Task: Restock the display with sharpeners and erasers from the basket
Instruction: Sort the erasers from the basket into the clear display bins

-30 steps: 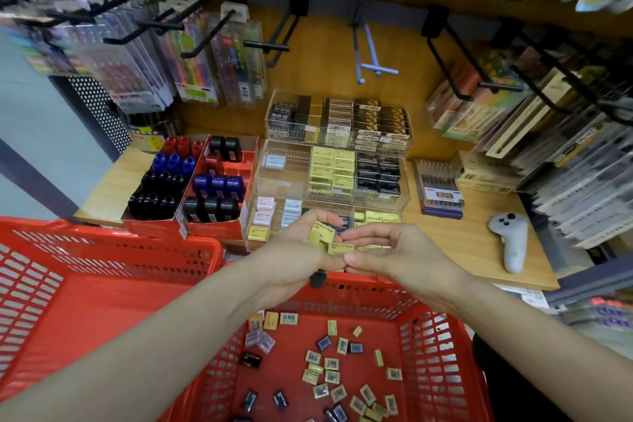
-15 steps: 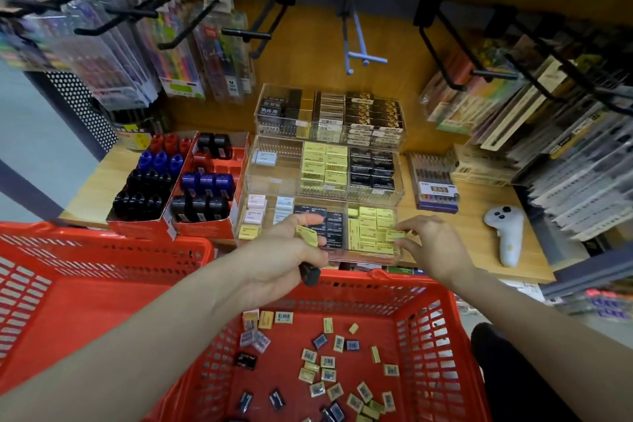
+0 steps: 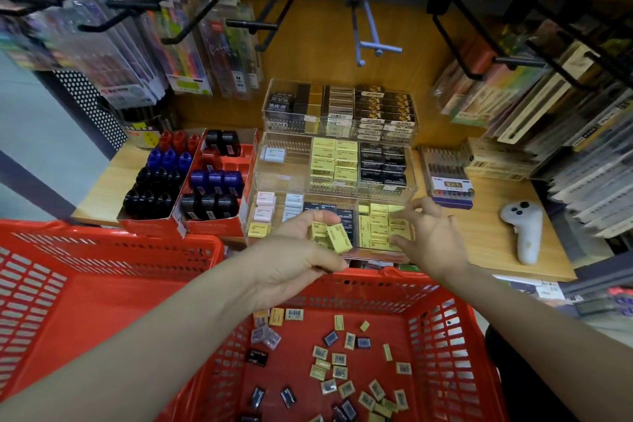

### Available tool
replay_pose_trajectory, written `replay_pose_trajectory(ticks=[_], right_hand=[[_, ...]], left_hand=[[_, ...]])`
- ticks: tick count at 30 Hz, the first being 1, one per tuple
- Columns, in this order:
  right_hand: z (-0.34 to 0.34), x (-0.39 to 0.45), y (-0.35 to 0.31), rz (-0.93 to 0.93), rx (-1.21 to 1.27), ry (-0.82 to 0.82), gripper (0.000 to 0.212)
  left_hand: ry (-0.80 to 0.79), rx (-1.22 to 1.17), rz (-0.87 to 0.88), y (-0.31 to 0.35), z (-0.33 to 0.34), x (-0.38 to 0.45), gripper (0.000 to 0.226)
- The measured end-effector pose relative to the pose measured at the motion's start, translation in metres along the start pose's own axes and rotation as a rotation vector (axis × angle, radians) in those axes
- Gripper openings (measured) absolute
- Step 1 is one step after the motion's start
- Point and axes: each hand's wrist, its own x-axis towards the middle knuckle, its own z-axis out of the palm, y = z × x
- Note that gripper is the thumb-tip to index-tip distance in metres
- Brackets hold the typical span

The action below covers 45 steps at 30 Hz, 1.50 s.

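My left hand (image 3: 294, 260) holds a small stack of yellow erasers (image 3: 331, 235) in its fingers, just above the far rim of the red basket (image 3: 442, 315). My right hand (image 3: 430, 238) hovers with fingers spread over the yellow erasers in the front right compartment (image 3: 378, 224) of the clear tiered display (image 3: 291, 161); its fingertips touch the stack. Several loose yellow and dark erasers (image 3: 337, 365) lie on the basket floor. Black, blue and red sharpeners (image 3: 157, 178) fill two red boxes to the left of the display.
A second red basket (image 3: 85, 284) stands at my left. A white controller (image 3: 524, 229) lies on the wooden shelf to the right. Pen packs (image 3: 448, 181) and hanging stationery on black hooks (image 3: 253, 24) surround the display.
My right hand took a yellow eraser from my left hand, moved right to the front compartment and now rests there with fingers spread. My left hand has hardly moved.
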Motion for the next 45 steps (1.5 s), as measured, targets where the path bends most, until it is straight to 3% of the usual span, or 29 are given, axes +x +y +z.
replay_pose_trajectory(ticks=[2, 5, 7, 11, 17, 21, 26, 35, 45], right_hand=[[-0.018, -0.004, -0.021, -0.044, 0.371, -0.073, 0.025], [-0.054, -0.022, -0.063, 0.073, 1.052, -0.252, 0.019], [-0.067, -0.035, -0.079, 0.131, 1.191, -0.298, 0.02], [-0.066, -0.047, -0.082, 0.186, 1.057, -0.263, 0.026], [-0.067, -0.049, -0.067, 0.291, 1.109, -0.324, 0.02], [-0.067, -0.014, -0.02, 0.327, 0.841, -0.107, 0.013], [-0.034, 0.002, 0.001, 0.141, 0.359, -0.191, 0.012], [0.001, 0.011, -0.014, 0.081, 0.319, -0.17, 0.011], [0.008, -0.002, -0.014, 0.04, 0.257, 0.026, 0.011]], left_hand=[[-0.009, 0.008, 0.006, 0.001, 0.001, 0.001, 0.057], [-0.022, 0.014, 0.024, 0.002, 0.004, 0.0, 0.056], [-0.025, 0.045, 0.05, 0.001, 0.007, -0.002, 0.056], [-0.022, 0.103, 0.067, -0.004, 0.01, -0.004, 0.056], [0.013, 0.146, 0.033, -0.008, 0.01, -0.006, 0.05], [0.104, 0.081, 0.035, -0.005, 0.006, -0.003, 0.038], [0.128, 0.03, 0.028, -0.005, 0.007, 0.0, 0.024], [0.113, 0.013, 0.016, -0.004, 0.004, 0.002, 0.024], [0.09, -0.023, 0.026, -0.005, 0.004, 0.004, 0.029]])
